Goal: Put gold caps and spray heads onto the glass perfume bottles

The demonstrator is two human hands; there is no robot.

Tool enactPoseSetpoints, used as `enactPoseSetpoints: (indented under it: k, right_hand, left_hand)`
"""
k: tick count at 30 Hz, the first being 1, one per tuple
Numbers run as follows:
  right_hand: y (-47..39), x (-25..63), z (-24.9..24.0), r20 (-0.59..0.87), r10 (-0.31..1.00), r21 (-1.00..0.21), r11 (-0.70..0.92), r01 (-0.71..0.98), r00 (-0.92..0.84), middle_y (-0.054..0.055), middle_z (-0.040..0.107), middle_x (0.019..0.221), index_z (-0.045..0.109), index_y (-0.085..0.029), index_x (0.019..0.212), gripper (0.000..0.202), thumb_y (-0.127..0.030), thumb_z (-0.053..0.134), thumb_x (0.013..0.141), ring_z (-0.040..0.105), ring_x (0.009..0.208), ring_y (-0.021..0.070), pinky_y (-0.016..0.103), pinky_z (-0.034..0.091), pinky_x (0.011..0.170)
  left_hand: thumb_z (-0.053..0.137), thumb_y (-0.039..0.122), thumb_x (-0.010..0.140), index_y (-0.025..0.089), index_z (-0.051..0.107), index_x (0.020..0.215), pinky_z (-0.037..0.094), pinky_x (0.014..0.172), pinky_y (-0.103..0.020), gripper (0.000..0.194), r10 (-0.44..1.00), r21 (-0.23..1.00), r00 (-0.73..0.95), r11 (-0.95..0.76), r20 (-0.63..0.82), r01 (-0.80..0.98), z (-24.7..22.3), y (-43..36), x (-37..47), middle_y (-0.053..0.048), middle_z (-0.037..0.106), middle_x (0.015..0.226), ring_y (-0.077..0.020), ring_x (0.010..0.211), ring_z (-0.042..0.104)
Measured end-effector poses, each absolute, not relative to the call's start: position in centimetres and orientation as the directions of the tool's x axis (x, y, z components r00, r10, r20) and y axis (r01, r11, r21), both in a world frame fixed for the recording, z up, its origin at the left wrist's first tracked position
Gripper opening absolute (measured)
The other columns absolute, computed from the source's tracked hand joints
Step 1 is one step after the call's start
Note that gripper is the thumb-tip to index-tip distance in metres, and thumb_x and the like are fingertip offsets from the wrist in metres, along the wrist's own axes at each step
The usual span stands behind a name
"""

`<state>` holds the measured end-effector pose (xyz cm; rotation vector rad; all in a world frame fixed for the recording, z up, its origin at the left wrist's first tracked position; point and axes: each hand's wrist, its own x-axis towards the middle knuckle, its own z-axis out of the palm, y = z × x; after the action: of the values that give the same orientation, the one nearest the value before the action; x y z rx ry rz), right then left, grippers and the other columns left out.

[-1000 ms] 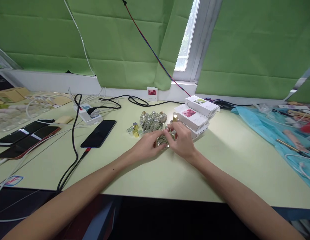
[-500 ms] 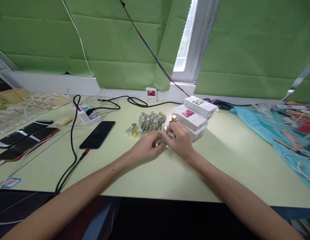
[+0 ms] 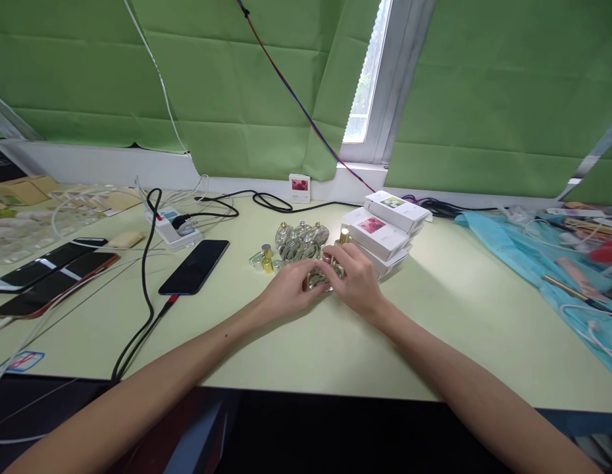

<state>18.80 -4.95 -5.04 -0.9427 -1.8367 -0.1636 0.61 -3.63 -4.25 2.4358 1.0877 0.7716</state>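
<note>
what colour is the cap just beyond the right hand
The cap beyond the right hand is shiny gold, seen in the head view.

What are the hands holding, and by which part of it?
A glass bottle. The left hand grips its left side; the right hand is at its upper right, hiding exactly where it touches.

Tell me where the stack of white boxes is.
In the head view, the stack of white boxes is right of centre, just beyond the right hand and right of the glass bottles.
</note>
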Motion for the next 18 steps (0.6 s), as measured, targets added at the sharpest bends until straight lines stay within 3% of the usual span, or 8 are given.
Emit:
enactPoseSetpoints:
  k: [6, 12, 18]
  right_hand:
    - [-4.5, 20.0, -4.6, 0.808, 0.517, -0.309, 0.780, 0.544, -0.282, 0.005, 0.069, 0.090, 0.063, -0.022, 0.115, 0.019, -0.021, 0.064, 0.096, 0.061, 0.077, 0.0196, 0.031, 0.051, 0.065]
    - [-4.2, 20.7, -4.3, 0.728, 0.596, -0.370, 0.757, 0.538, -0.339, 0.004, 0.067, 0.090, 0.061, -0.023, 0.111, 0.019, -0.023, 0.068, 0.093, 0.061, 0.078, 0.0201, 0.031, 0.052, 0.064]
    - [-4.1, 20.5, -4.5, 0.740, 0.601, -0.413, 0.761, 0.501, -0.303, 0.003, 0.065, 0.087, 0.061, -0.023, 0.104, 0.014, -0.022, 0.069, 0.094, 0.061, 0.079, 0.0200, 0.031, 0.052, 0.067]
  left_hand:
    - [0.063, 0.038, 0.093, 0.018, 0.069, 0.101, 0.040, 0.060, -0.029, 0.022, 0.783, 0.520, 0.522, -0.617, 0.337, 0.591, -4.3, -3.4, 0.5, -0.002, 0.066, 0.083, -0.0152, 0.063, 0.057]
    - [0.064, 0.043, 0.094, 0.017, 0.070, 0.103, 0.038, 0.059, -0.029, 0.028, 0.788, 0.529, 0.519, -0.611, 0.332, 0.589, -4.5, -3.4, 0.5, -0.003, 0.066, 0.086, -0.0145, 0.062, 0.056]
    - [0.065, 0.041, 0.093, 0.017, 0.070, 0.105, 0.037, 0.058, -0.028, 0.026, 0.796, 0.532, 0.510, -0.601, 0.326, 0.596, -4.4, -3.5, 0.5, -0.003, 0.067, 0.087, -0.0136, 0.060, 0.056]
